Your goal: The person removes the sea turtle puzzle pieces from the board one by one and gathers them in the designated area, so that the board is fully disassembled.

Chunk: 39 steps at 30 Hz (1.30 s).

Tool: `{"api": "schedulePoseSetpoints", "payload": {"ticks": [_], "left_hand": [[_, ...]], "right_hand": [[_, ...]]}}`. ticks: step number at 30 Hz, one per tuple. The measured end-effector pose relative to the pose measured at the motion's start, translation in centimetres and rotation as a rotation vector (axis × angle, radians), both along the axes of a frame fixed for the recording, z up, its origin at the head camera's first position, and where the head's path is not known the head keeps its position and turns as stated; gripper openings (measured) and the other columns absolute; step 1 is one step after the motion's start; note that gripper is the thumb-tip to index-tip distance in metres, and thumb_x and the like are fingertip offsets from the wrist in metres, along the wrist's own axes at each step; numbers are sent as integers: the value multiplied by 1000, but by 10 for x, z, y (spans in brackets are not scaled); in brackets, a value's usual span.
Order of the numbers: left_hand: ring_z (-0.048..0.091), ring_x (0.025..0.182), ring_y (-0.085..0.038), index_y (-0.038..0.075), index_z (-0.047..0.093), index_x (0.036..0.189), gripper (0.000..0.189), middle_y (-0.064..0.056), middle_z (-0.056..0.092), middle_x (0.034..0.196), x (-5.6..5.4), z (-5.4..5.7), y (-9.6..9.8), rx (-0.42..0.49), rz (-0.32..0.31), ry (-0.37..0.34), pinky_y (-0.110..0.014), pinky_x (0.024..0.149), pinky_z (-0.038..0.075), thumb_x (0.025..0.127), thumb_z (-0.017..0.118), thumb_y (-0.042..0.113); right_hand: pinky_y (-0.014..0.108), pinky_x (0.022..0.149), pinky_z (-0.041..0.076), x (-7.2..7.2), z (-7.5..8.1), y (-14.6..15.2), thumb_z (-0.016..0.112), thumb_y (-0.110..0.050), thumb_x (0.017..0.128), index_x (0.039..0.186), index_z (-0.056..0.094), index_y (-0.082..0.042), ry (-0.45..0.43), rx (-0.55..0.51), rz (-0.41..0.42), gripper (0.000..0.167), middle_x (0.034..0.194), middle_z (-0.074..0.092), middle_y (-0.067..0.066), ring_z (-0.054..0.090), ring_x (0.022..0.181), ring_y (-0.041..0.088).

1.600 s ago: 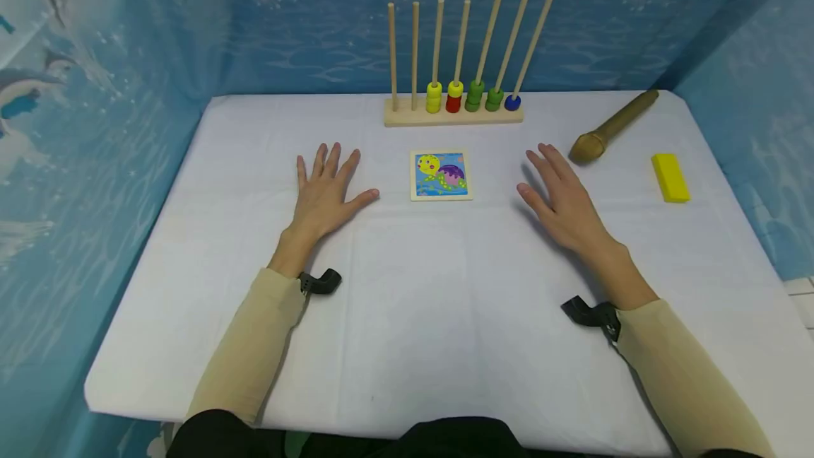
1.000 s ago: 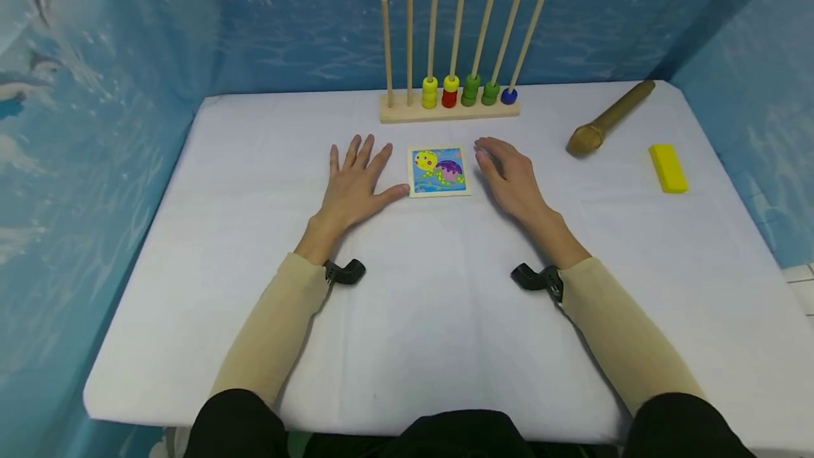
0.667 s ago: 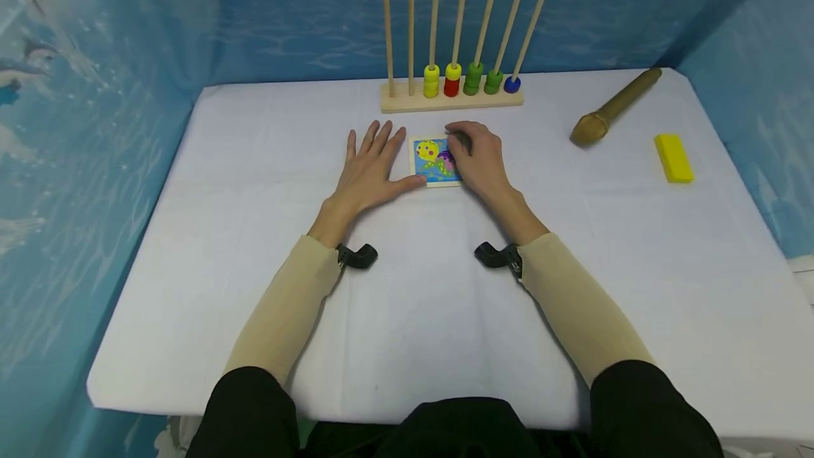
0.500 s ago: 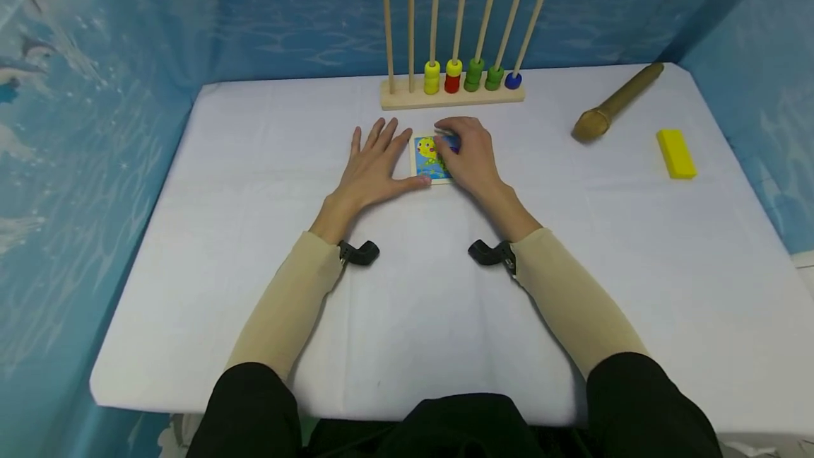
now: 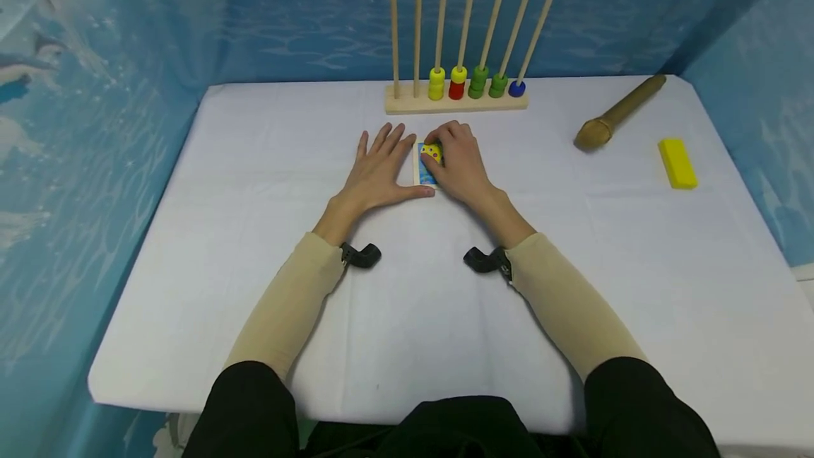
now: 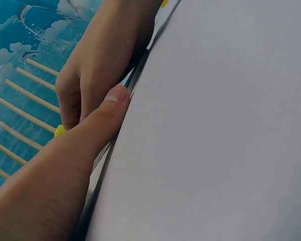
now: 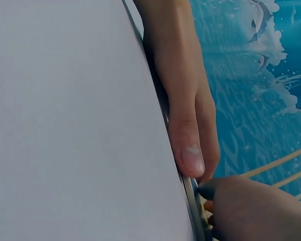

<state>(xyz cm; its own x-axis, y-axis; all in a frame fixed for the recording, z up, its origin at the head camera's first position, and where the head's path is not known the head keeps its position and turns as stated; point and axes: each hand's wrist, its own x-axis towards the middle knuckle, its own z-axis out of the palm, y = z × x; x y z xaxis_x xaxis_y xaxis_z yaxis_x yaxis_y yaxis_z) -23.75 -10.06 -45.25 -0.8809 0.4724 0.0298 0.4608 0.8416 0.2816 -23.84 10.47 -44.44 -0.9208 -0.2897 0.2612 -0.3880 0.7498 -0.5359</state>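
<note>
White cloth (image 5: 407, 331) is spread over the desk (image 5: 191, 345), where the left grip (image 5: 376, 179) is laid with fingers straight and fanned, its thumb placed at the near edge of the puzzle (image 5: 427, 174). By the right grip (image 5: 461, 167), the puzzle's right part is covered; its fingers are bent, thumb and forefinger slightly parted, and whether anything is pinched cannot be told. Well to the right, a yellow block (image 5: 678, 163) is placed, with a club (image 5: 629, 104) beyond; a beaded rack (image 5: 458, 108) is stood before blue sheeting (image 5: 305, 20).
</note>
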Motion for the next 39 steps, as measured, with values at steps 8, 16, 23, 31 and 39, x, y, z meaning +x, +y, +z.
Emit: {"api": "schedulePoseSetpoints", "payload": {"ticks": [8, 16, 23, 31, 39], "left_hand": [[-1, 166, -27, 22, 26, 169, 116, -5, 14, 178, -1, 2, 2, 0, -5, -1, -60, 130, -8, 81, 61, 89], [1, 166, -27, 22, 27, 168, 117, -5, 16, 178, -3, 2, 3, -4, -8, 4, -62, 130, -6, 80, 60, 91], [-1, 166, -25, 24, 26, 169, 117, -3, 14, 178, -4, 0, 3, -7, -7, -1, -59, 131, -7, 79, 58, 92], [1, 166, -27, 23, 27, 169, 116, -5, 16, 178, -3, 4, 5, -1, -1, -4, -60, 131, -6, 80, 61, 90], [1, 166, -28, 22, 27, 169, 116, -6, 15, 178, -4, 4, 5, -21, -4, -3, -60, 130, -5, 81, 59, 90]], "right_hand": [[49, 99, 44, 0, -2, -3, 71, -24, 102, 120, 69, 0, 44, -2, -7, 30, 123, 58, 18, 49, 114, 36], [44, 89, 42, -6, -1, -7, 75, -38, 99, 118, 66, 2, 35, -14, 6, 45, 110, 54, 17, 47, 103, 33], [41, 79, 44, -10, -5, -10, 74, -37, 99, 101, 68, 3, 35, 6, 7, 40, 97, 54, 16, 50, 90, 30], [40, 81, 45, -8, 0, -11, 75, -27, 99, 111, 66, 4, 16, -72, -10, 34, 102, 55, 17, 53, 91, 30], [42, 83, 47, -7, 1, -10, 76, -23, 98, 111, 70, 4, 47, -90, -9, 30, 102, 59, 18, 57, 91, 30]]}}
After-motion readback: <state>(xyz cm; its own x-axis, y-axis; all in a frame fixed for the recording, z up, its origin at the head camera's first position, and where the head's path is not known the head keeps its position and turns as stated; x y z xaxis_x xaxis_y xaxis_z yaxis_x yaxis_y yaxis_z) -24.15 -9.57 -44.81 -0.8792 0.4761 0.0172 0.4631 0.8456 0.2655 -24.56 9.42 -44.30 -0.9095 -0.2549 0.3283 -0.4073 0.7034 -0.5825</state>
